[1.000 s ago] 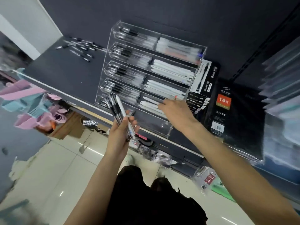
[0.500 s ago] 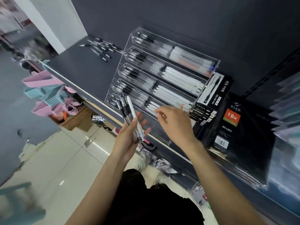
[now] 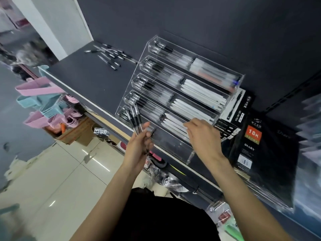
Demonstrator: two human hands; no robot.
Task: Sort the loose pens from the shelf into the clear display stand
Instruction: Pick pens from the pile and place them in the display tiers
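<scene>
The clear tiered display stand [image 3: 175, 145] stands on the dark shelf [image 3: 83, 80], its rows filled with black-grip pens on the left and white pens on the right. Several loose pens [image 3: 109, 56] lie at the shelf's far left. My left hand [image 3: 137, 146] grips a bundle of black-grip pens [image 3: 134, 117] upright in front of the stand's lowest rows. My right hand [image 3: 203, 136] reaches over the lower right rows, its fingertips at the white pens [image 3: 173, 122]. Whether it holds a pen is hidden by the back of the hand.
Black gel pen boxes [image 3: 238, 108] and a black diary pack [image 3: 253, 138] stand right of the stand. Pink and blue plastic baskets [image 3: 40, 103] hang below the shelf's left end. Packaged goods [image 3: 170, 181] lie under the shelf edge above the tiled floor.
The white pen seen earlier in my left hand's bundle no longer shows there. My right hand came toward the bundle, then went back to the white pens at the lower right rows.
</scene>
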